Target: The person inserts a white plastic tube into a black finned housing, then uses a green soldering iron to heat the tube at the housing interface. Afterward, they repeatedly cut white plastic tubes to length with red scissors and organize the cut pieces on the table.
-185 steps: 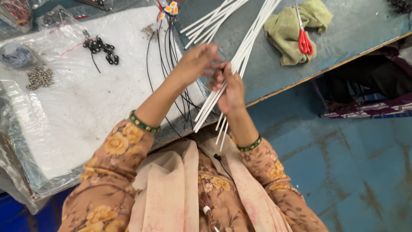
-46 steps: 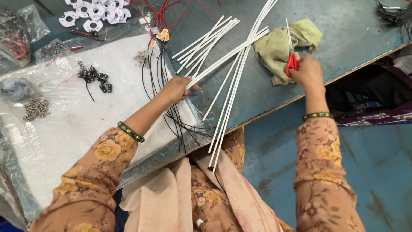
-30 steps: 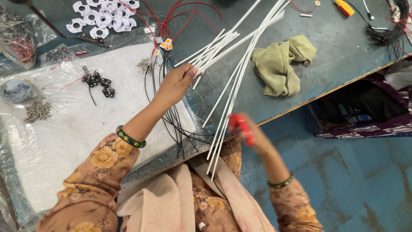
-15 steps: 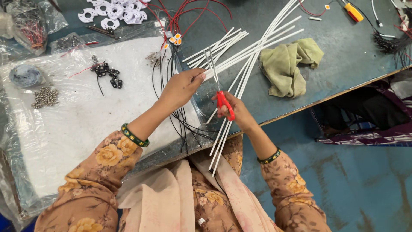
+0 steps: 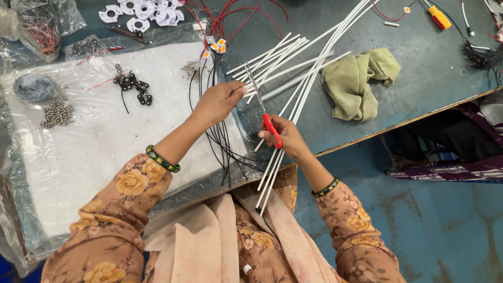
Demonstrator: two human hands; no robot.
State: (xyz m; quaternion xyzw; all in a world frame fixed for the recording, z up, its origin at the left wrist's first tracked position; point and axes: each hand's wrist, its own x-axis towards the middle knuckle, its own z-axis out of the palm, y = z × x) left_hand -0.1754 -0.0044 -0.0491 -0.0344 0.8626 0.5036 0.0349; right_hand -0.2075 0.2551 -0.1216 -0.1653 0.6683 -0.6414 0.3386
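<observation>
White tubes [image 5: 293, 78] lie fanned across the table [image 5: 419, 94]. My left hand [image 5: 220, 99] pinches one tube end; my right hand [image 5: 280, 137] grips red-handled scissors [image 5: 262, 110], blades at that tube. No cut pieces visible; most tubes look uncut.

2 clear plastic bags [image 5: 44, 23] of small parts lie at the table's far left corner, one holding red wires.
</observation>
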